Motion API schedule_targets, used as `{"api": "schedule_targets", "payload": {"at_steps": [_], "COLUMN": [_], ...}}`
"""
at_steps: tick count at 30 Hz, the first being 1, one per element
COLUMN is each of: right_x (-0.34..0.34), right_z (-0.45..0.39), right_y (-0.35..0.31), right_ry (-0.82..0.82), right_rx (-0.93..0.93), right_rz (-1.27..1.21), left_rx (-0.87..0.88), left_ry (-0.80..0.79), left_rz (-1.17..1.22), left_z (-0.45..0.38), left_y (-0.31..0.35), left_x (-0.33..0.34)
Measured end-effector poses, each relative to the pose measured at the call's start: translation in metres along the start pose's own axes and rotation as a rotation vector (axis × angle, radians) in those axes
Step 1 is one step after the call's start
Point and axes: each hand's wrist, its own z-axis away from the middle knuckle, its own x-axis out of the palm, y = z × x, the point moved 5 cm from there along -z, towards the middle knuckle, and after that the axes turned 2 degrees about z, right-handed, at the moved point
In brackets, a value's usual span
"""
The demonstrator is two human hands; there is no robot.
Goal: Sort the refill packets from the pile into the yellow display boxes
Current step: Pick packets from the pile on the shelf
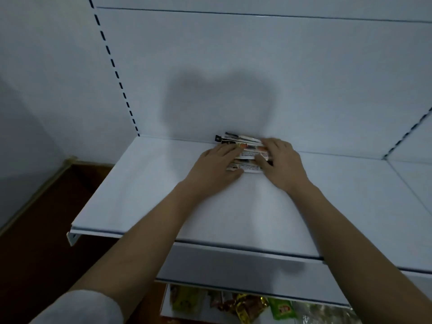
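A white metal shelf is stretching across the middle of the view, its front lip edged with a dark line. Behind it a pale back panel is rising, and a soft shadow is falling across that panel. A slotted upright is running diagonally down the left side of the panel to the shelf's back corner, and a second slotted upright is showing at the far right. Below the shelf's front edge, snack packets in green, yellow and brown wrappers are lying on a lower level. Dark reddish-brown floor is showing at the lower left, beside a pale wall.
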Motion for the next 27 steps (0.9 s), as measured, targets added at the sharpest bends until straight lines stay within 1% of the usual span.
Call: {"api": "schedule_targets", "payload": {"at_steps": [3, 5, 10, 12, 14, 15, 17, 19, 21, 24, 27], "right_x": [-0.005, -0.007, -0.016, -0.022, -0.021, -0.017, -0.013, -0.014, -0.017, -0.026, -0.039], "right_z": [0.003, 0.009, 0.013, 0.013, 0.014, 0.015, 0.015, 0.014, 0.012, 0.018, 0.033], "right_y": [-0.002, -0.003, -0.006, -0.01, -0.015, -0.016, -0.014, -0.012, -0.013, -0.012, -0.001], "right_ry": [-0.002, 0.035, 0.164, 0.236, 0.201, 0.152, 0.074, 0.045, 0.025, 0.069, 0.166], "right_rx": [0.01, -0.011, -0.063, -0.116, -0.175, -0.191, -0.169, -0.136, -0.13, -0.12, 0.002], "right_rz": [0.002, 0.025, 0.014, -0.016, -0.026, -0.029, -0.038, -0.04, -0.016, 0.032, -0.008], "left_rx": [-0.002, 0.018, 0.051, 0.072, 0.094, 0.113, 0.182, 0.246, 0.255, 0.224, 0.217], "left_ry": [-0.02, 0.0, 0.116, 0.199, 0.271, 0.271, 0.211, 0.146, 0.122, 0.16, 0.253], "left_rz": [-0.015, -0.019, 0.026, 0.035, 0.021, 0.012, -0.008, -0.067, -0.151, -0.206, -0.224], "left_z": [0.005, 0.012, 0.016, 0.014, 0.014, 0.015, 0.018, 0.019, 0.021, 0.026, 0.032], "left_y": [0.0, 0.003, 0.004, 0.002, 0.001, 0.002, 0.009, 0.017, 0.021, 0.02, 0.02], "left_x": [-0.002, -0.003, -0.008, -0.014, -0.018, -0.019, -0.017, -0.014, -0.015, -0.017, -0.018]}}
